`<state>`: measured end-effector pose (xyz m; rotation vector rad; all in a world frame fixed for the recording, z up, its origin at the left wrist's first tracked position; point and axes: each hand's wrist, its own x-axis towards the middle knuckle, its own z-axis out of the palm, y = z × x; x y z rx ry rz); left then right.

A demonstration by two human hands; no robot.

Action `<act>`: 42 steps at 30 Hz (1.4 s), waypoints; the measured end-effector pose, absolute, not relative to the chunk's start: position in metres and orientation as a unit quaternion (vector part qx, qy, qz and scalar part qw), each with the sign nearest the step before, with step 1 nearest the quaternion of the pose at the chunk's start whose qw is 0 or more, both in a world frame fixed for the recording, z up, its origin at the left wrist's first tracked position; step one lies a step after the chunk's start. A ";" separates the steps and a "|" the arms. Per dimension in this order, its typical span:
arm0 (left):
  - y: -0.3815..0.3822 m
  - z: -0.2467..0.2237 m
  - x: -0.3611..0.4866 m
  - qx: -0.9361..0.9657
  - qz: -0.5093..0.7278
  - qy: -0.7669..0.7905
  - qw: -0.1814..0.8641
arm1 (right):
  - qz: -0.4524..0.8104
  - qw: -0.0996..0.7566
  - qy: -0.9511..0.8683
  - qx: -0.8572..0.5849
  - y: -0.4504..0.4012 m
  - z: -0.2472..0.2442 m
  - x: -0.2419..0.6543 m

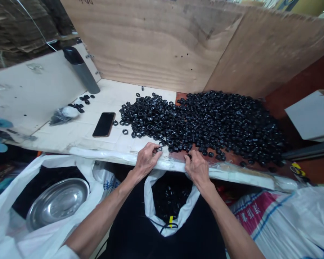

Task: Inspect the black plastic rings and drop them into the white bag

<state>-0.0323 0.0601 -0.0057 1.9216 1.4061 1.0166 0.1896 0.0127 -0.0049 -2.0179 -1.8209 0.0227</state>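
My left hand (147, 157) is at the table's front edge, thumb and fingers pinched on a small black ring (159, 148). To its right, my right hand (197, 163) rests by the edge with its fingers curled around a small black piece (189, 156), mostly hidden by the fingers. Just beyond both hands spreads a large pile of small black rings (226, 122), thinner on the left and heaped on the right. Below the hands, between my arms, a white sack (149, 201) hangs open with many black pieces inside.
A phone (104, 125) lies left of the pile, and a grey bottle (83, 70) stands behind it. A plastic bag (61, 116) lies at the left. Wooden boards (156, 46) wall the back. A metal bowl (59, 201) sits in a sack lower left; a white box (310, 117) is right.
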 end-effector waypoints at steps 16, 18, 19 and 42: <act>-0.002 0.005 -0.001 0.352 0.464 0.350 0.734 | 0.521 0.531 -0.410 -0.528 -0.023 0.020 0.154; -0.004 0.005 0.001 0.349 0.462 0.354 0.734 | 0.497 0.530 -0.419 -0.545 -0.024 0.021 0.153; -0.005 0.005 0.001 0.344 0.462 0.355 0.736 | 0.485 0.529 -0.424 -0.553 -0.025 0.021 0.153; -0.004 0.006 -0.006 0.543 0.496 0.366 0.570 | 0.213 0.446 -0.660 -0.565 -0.036 0.034 0.149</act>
